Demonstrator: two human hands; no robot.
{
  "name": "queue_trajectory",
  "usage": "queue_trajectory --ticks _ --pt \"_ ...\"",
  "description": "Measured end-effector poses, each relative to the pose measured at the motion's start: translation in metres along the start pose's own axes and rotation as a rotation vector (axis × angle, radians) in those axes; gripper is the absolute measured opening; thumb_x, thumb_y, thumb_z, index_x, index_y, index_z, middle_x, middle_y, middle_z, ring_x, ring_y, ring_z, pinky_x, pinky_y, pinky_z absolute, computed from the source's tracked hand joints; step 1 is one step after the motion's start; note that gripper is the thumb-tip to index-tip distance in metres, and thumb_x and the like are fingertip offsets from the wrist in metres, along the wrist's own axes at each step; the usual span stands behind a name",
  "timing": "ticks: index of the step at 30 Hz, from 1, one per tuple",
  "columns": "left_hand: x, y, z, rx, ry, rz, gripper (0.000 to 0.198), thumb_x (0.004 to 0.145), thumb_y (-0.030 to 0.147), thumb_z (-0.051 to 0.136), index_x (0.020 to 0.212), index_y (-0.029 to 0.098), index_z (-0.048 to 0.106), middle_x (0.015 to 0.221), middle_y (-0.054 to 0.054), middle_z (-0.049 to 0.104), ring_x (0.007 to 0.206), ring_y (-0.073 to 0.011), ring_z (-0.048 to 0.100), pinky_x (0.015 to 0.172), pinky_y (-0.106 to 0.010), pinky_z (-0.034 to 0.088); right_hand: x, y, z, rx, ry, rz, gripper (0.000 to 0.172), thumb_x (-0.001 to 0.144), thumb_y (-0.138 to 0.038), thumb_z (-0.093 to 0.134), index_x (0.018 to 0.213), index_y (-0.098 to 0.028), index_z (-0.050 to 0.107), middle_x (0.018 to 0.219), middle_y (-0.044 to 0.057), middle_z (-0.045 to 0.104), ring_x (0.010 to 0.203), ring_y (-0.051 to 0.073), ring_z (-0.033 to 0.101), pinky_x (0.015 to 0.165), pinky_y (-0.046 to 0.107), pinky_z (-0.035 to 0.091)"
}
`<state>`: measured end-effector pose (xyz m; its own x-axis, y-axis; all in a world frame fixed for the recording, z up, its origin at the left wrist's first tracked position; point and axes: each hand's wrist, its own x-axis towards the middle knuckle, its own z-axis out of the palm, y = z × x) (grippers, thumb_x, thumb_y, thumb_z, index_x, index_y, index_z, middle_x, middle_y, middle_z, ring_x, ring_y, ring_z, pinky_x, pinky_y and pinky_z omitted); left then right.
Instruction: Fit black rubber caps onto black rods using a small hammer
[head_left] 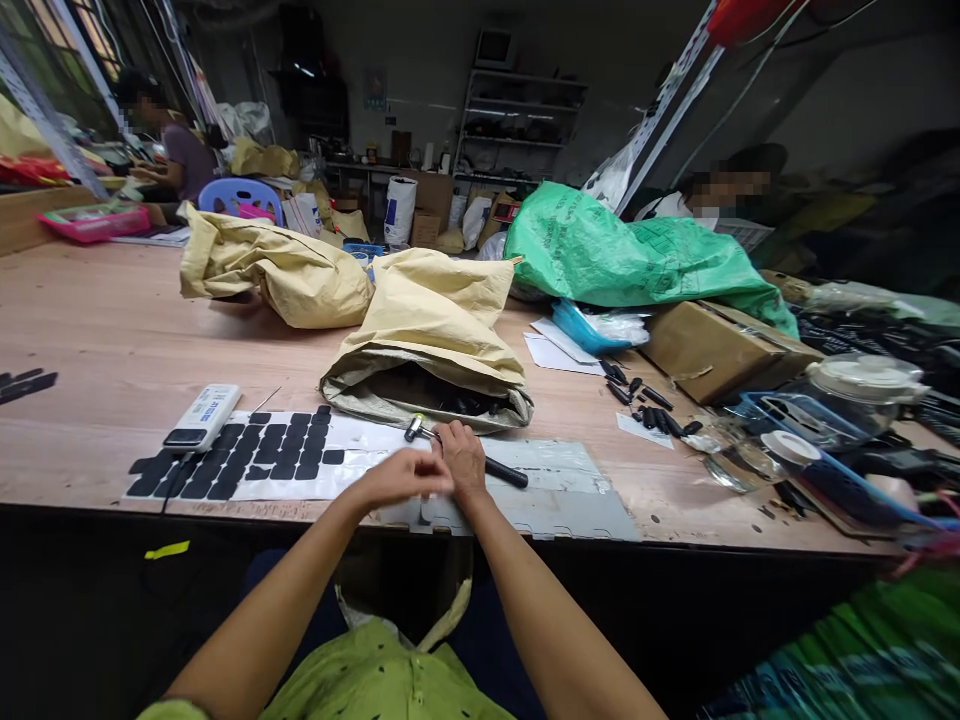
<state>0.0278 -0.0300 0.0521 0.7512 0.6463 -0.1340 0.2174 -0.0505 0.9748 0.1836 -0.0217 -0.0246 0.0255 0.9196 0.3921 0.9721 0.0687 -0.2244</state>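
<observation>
A small hammer (507, 472) with a metal and yellow-green head and a black handle lies crosswise over the grey plate on the bench. My right hand (462, 458) is closed over its middle, so the head shows on the left and the handle end on the right. Close beside it, my left hand (405, 478) hovers near the right wrist, its fingers smeared by motion. The grey plate (555, 490) runs along the front edge. Left of it, several flat black pieces (289, 445) lie in rows on a white sheet (349, 435).
Just beyond my hands lies an open tan sack (442, 310) with dark contents. A white device (202, 415) stands left. Black parts (645, 405), a cardboard box (727, 345) and a lidded jar (862, 385) crowd the right. Behind are a green sack (622, 250) and two other people.
</observation>
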Motion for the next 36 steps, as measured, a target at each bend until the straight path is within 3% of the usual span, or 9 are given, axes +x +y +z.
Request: queue_trajectory --ticks 3,5,8,12,16,19,25,30,36 --pt "0.062 0.02 -0.013 0.257 0.484 -0.071 0.025 0.083 0.037 0.059 0.084 0.015 0.072 0.083 -0.007 0.072 0.079 -0.0191 0.064 0.075 -0.03 0.049 0.001 0.0 0.0 -0.032 -0.019 0.01 0.015 0.087 -0.023 0.055 0.097 -0.02 0.065 0.095 0.007 0.061 0.087 0.021 0.047 0.074 0.033 0.032" --pt "0.096 0.023 -0.013 0.507 0.634 -0.218 0.027 0.083 0.039 0.058 0.08 0.016 0.073 0.089 -0.011 0.074 0.092 -0.0259 0.064 0.084 -0.037 0.048 0.002 0.001 0.001 -0.039 -0.013 0.01 0.02 0.087 -0.022 0.053 0.103 -0.019 0.064 0.099 0.008 0.062 0.087 0.021 0.047 0.074 0.033 0.033" --pt "0.13 0.021 -0.005 0.757 0.654 -0.362 0.032 0.081 0.043 0.058 0.077 0.015 0.074 0.097 -0.017 0.074 0.108 -0.0352 0.06 0.093 -0.045 0.043 0.002 0.001 0.003 -0.04 -0.008 0.013 0.025 0.086 -0.021 0.053 0.108 -0.018 0.063 0.102 0.01 0.063 0.088 0.022 0.048 0.074 0.034 0.034" --pt "0.147 0.02 -0.002 0.721 0.631 -0.482 0.03 0.077 0.04 0.061 0.084 0.014 0.075 0.1 -0.019 0.073 0.108 -0.0343 0.062 0.092 -0.042 0.042 0.002 0.001 0.003 -0.036 0.002 0.017 0.027 0.086 -0.021 0.053 0.11 -0.016 0.063 0.102 0.01 0.063 0.088 0.023 0.048 0.074 0.034 0.034" --pt "0.129 0.027 -0.021 0.591 0.602 -0.503 0.028 0.075 0.043 0.062 0.079 0.017 0.074 0.092 -0.013 0.074 0.094 -0.0281 0.066 0.078 -0.033 0.045 0.002 0.001 0.0 0.002 0.008 0.001 0.018 0.089 -0.025 0.052 0.101 -0.02 0.064 0.099 0.007 0.061 0.087 0.021 0.047 0.075 0.033 0.033" --pt "0.086 0.023 -0.042 0.593 0.528 -0.312 0.027 0.076 0.042 0.062 0.072 0.017 0.072 0.074 -0.006 0.071 0.075 -0.0203 0.063 0.065 -0.027 0.041 0.003 0.0 -0.002 0.022 -0.005 0.008 0.014 0.088 -0.025 0.055 0.097 -0.021 0.065 0.095 0.006 0.06 0.087 0.021 0.047 0.075 0.032 0.032" --pt "-0.007 -0.03 -0.05 0.628 0.312 -0.114 0.023 0.072 0.041 0.071 0.077 0.018 0.072 0.071 0.0 0.066 0.067 -0.0152 0.056 0.06 -0.025 0.038 0.001 0.0 -0.003 0.054 0.01 0.004 0.014 0.088 -0.025 0.055 0.098 -0.021 0.065 0.095 0.006 0.059 0.088 0.02 0.046 0.078 0.032 0.032" --pt "-0.02 -0.062 -0.032 0.746 0.45 0.02 0.017 0.076 0.034 0.072 0.087 0.021 0.073 0.078 -0.001 0.064 0.081 -0.0187 0.054 0.074 -0.029 0.039 -0.001 0.001 -0.001 0.068 0.035 -0.005 0.016 0.088 -0.025 0.054 0.098 -0.021 0.065 0.093 0.006 0.059 0.086 0.02 0.046 0.076 0.031 0.032" --pt "-0.017 -0.065 -0.029 0.73 0.49 0.024 0.018 0.077 0.033 0.074 0.092 0.023 0.074 0.079 0.0 0.063 0.083 -0.0191 0.053 0.075 -0.031 0.039 0.002 0.006 -0.003 0.107 -0.032 -0.01 0.023 0.089 -0.023 0.053 0.106 -0.024 0.068 0.095 0.004 0.062 0.088 0.019 0.05 0.079 0.031 0.036"
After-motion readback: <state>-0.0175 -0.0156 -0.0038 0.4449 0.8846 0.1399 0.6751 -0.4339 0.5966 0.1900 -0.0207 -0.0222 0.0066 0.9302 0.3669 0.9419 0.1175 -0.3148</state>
